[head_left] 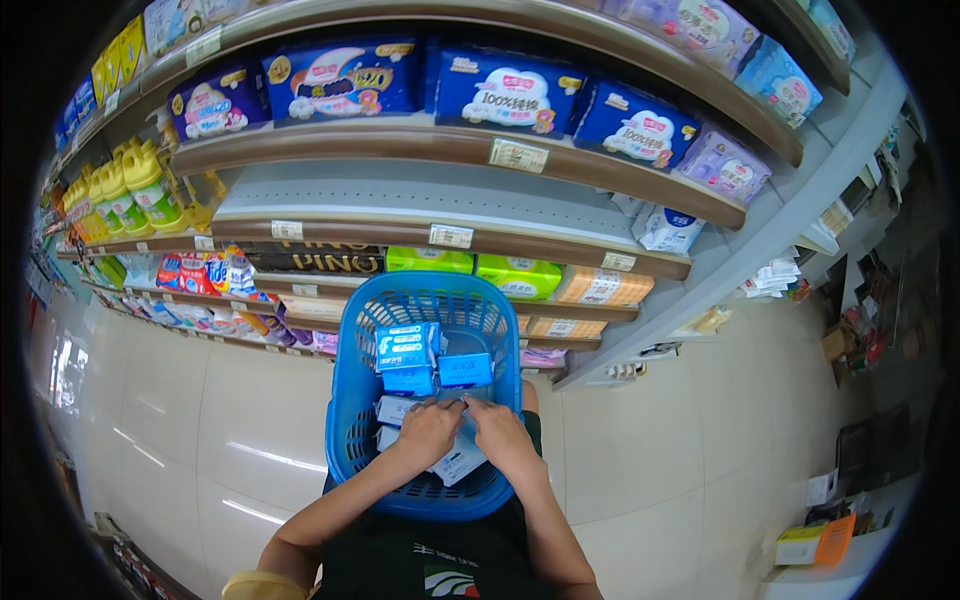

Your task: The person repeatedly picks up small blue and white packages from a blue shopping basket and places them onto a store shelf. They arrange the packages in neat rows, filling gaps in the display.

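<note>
A blue plastic basket (341, 415) rests at my lap, with several small packs in it. My left hand (430, 430) reaches into its near half, fingers curled and pressed together. Close beside it my right hand (497, 430) is closed too, and the fingertips of both almost meet. Between and under them is a white soft pack (461, 460), its upper end hidden by my fingers. A white-and-blue pack (403, 348) lies on another blue pack (408, 381) at the far left of the basket. Right of these sits a blue pack (465, 370). Another white pack (393, 410) is partly covered by my left hand.
Ahead stands a curved store shelf (340, 235) with a bare board and several large blue packs (507, 92) above it. Yellow bottles (150, 185) stand at left, green packs (518, 276) low behind the basket. Pale tiled floor (640, 440) surrounds me. An orange-and-yellow box (815, 543) is at lower right.
</note>
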The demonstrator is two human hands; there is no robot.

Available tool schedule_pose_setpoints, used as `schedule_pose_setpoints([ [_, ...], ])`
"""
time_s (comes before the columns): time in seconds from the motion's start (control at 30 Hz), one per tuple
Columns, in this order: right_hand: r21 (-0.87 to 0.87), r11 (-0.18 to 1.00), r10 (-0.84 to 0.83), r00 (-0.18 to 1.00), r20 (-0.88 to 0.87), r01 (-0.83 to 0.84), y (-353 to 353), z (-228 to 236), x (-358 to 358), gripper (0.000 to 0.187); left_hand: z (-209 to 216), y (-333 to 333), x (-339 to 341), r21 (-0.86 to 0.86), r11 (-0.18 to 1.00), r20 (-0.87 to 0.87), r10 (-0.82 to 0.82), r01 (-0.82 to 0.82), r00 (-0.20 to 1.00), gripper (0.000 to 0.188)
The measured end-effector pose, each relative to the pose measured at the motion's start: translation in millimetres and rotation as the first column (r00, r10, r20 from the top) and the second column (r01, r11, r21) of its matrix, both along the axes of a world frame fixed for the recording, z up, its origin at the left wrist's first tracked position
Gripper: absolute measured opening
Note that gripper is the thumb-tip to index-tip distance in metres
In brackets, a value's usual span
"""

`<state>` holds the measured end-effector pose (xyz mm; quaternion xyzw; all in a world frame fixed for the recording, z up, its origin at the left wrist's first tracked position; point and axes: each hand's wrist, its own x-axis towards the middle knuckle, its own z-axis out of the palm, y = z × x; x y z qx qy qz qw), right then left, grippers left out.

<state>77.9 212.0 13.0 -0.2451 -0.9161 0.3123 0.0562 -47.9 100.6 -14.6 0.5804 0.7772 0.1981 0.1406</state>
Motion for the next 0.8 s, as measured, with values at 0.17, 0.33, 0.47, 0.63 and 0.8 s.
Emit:
schedule_pose_setpoints([
  [0.17,0.030,0.988,-0.144,0.979,-0.142,0.150,10.8,37.4,4.2,0.033,36.2,28.5,-4.1,0.190,0.982,0.015,0.005,-0.008,1.000,0.013],
  [0.33,0.004,0.895,-0.404,0.816,-0.414,0.445,49.1,39.6,14.9,0.020,83.3,72.2,-2.3,0.385,0.923,0.037,-0.023,0.007,0.999,0.014],
  [0.47,-0.198,0.812,-0.558,0.631,-0.539,0.548,98.1,64.3,27.6,0.029,116.2,122.5,1.2,0.471,0.882,0.371,-0.181,-0.017,0.911,0.010],
  [0.63,-0.221,0.759,-0.528,0.380,-0.759,0.613,178.0,106.2,43.5,0.029,148.8,206.3,17.6,0.626,0.780,0.442,-0.333,-0.020,0.833,0.032],
  [0.8,-0.150,0.713,-0.500,0.346,-0.794,0.685,248.3,116.9,44.8,0.051,148.5,289.5,25.8,0.653,0.757,0.418,-0.370,0.008,0.830,0.076],
])
